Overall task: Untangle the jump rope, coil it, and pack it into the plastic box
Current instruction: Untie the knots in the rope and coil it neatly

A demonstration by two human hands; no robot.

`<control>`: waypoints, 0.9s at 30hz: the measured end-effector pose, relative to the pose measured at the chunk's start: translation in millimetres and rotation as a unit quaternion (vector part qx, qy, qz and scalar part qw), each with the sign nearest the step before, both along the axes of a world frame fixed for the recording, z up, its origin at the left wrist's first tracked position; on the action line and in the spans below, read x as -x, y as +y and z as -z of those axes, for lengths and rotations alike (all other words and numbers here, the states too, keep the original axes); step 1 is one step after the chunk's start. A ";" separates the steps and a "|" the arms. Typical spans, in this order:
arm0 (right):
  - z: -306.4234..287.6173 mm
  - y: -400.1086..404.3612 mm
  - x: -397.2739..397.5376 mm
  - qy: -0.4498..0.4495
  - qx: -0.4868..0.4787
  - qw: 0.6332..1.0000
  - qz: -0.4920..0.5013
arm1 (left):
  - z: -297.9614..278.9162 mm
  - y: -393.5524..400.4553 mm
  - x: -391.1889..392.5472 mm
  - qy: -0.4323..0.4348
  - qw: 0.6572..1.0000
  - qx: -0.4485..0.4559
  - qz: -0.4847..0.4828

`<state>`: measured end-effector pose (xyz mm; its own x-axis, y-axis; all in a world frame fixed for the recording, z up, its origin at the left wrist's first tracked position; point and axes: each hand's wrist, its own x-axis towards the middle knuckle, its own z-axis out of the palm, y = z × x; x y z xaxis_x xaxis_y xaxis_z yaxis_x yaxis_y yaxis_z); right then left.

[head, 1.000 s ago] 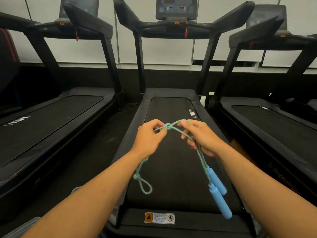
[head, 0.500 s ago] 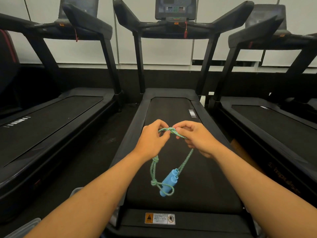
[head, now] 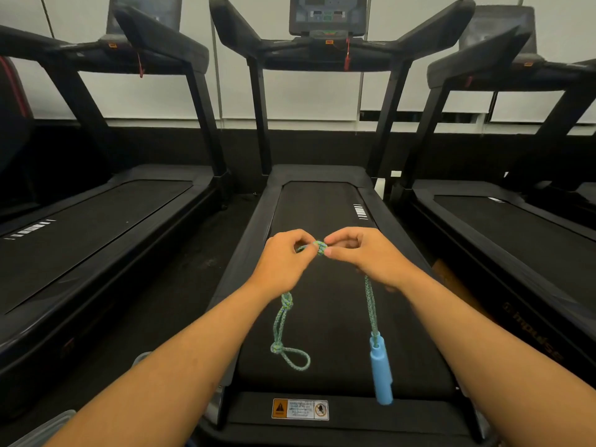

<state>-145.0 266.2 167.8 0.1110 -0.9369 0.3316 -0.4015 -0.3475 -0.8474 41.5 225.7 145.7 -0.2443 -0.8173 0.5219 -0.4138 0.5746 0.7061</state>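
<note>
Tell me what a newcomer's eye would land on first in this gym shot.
First, the two hands at centre: the left hand and right hand pinch a knot in the green rope above the middle treadmill. Below them hang the blue handles on the right and a knotted loop on the left.

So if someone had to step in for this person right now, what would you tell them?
Left hand and right hand both pinch a knot in the jump rope, held up over the treadmill.
Two more knots hang below the left hand, ending in a loop; the blue handles dangle under the right.
Nothing visibly untied yet. Left: undo the knots, coil, pack into the box, which may be the clear edge at lower left.
</note>
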 end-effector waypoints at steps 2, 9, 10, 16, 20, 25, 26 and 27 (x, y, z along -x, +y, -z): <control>2.7 -3.9 -0.1 0.001 0.014 1.000 0.010 | -0.2 -2.7 0.7 0.057 0.996 -0.066 0.004; 4.0 -6.4 -1.4 -0.015 0.039 0.999 0.018 | 0.7 -1.4 2.8 0.178 0.956 -0.208 0.106; 3.7 -6.0 -1.9 -0.004 0.049 0.999 0.016 | 0.5 -1.9 2.9 0.188 0.950 -0.223 0.109; 7.6 -2.1 -1.0 0.102 0.112 0.989 -0.001 | -3.9 -0.7 -0.7 0.223 0.904 -0.341 0.128; 10.2 -3.4 -4.9 0.120 0.137 0.982 0.042 | -5.9 2.0 -2.1 0.211 0.880 -0.403 0.138; 10.3 -9.5 0.8 0.065 0.103 0.990 0.074 | 0.7 -1.6 -3.8 0.107 0.982 -0.141 0.063; 10.5 -9.9 2.0 0.045 0.099 0.991 0.080 | 2.5 -1.6 -5.6 0.078 0.994 -0.053 0.057; 10.5 -9.8 2.6 0.028 0.098 0.991 0.085 | 3.1 -0.3 -7.1 0.055 0.996 0.013 0.068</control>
